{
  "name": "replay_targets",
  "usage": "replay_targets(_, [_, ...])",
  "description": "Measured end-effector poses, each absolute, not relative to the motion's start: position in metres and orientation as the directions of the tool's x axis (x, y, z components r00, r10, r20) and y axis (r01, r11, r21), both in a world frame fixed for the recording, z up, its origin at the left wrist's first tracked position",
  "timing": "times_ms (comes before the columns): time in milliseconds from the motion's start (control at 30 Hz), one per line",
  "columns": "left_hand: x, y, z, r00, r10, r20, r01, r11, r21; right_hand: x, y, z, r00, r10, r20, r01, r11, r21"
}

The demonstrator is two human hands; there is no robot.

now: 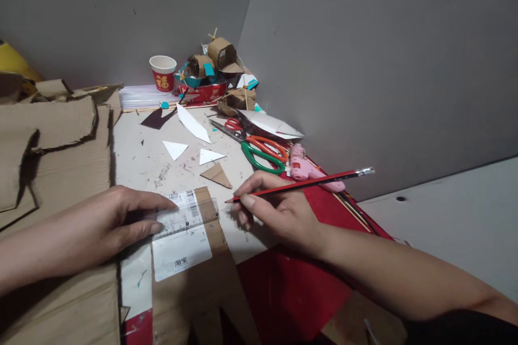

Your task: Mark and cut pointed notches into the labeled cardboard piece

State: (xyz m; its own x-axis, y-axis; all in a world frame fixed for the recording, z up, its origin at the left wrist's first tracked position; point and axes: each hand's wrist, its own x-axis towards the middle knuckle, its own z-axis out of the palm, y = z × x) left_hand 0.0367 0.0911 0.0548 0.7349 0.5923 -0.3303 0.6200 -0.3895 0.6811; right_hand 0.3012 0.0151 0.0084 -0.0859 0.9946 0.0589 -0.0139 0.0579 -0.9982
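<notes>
My left hand [101,223] lies flat, its fingers pressing a clear plastic ruler [186,218] onto a piece of brown cardboard [194,285] with a white shipping label. My right hand [279,207] grips a red and black pencil [307,182], its tip pointing left and sitting just off the ruler's right end, its metal end pointing up to the right. The right hand rests on the table edge over a red sheet [291,291].
Torn cardboard sheets [52,140] pile up on the left. Orange and green scissors [259,151], a pink glue gun [309,167], white paper triangles [175,148], a red paper cup [162,73] and small cardboard models [220,56] lie behind. Grey walls close the back and right.
</notes>
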Motion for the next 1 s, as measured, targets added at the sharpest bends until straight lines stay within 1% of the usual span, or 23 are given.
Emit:
replay_targets(167, [0.0361, 0.0926, 0.0538, 0.732, 0.598, -0.327, 0.63, -0.41, 0.659, 0.3008, 0.016, 0.0085, -0.094, 0.992, 0.088, 0.005, 0.089, -0.996])
replay_targets(467, [0.0336, 0.0933, 0.0514, 0.721, 0.617, -0.314, 0.631, -0.398, 0.666, 0.3008, 0.0164, 0.0048, -0.101, 0.988, 0.115, -0.011, 0.115, -0.993])
replay_targets(633, [0.0341, 0.0925, 0.0541, 0.729, 0.598, -0.333, 0.632, -0.403, 0.662, 0.3004, 0.0159, 0.006, -0.104, 0.988, 0.116, 0.011, 0.118, -0.993])
replay_targets(700, [0.0345, 0.0919, 0.055, 0.731, 0.594, -0.336, 0.634, -0.408, 0.657, 0.2999, 0.0162, 0.0081, -0.104, 0.989, 0.104, 0.044, 0.109, -0.993])
replay_targets(800, [0.0343, 0.0915, 0.0553, 0.722, 0.609, -0.328, 0.643, -0.413, 0.645, 0.2996, 0.0169, 0.0113, -0.132, 0.987, 0.091, 0.152, 0.11, -0.982])
replay_targets(900, [0.0337, 0.0922, 0.0544, 0.713, 0.622, -0.324, 0.653, -0.419, 0.631, 0.2993, 0.0167, 0.013, -0.163, 0.98, 0.117, 0.258, 0.157, -0.953])
replay_targets(1000, [0.0332, 0.0934, 0.0524, 0.729, 0.6, -0.331, 0.639, -0.422, 0.643, 0.2979, 0.0148, 0.0133, -0.197, 0.971, 0.136, 0.323, 0.195, -0.926])
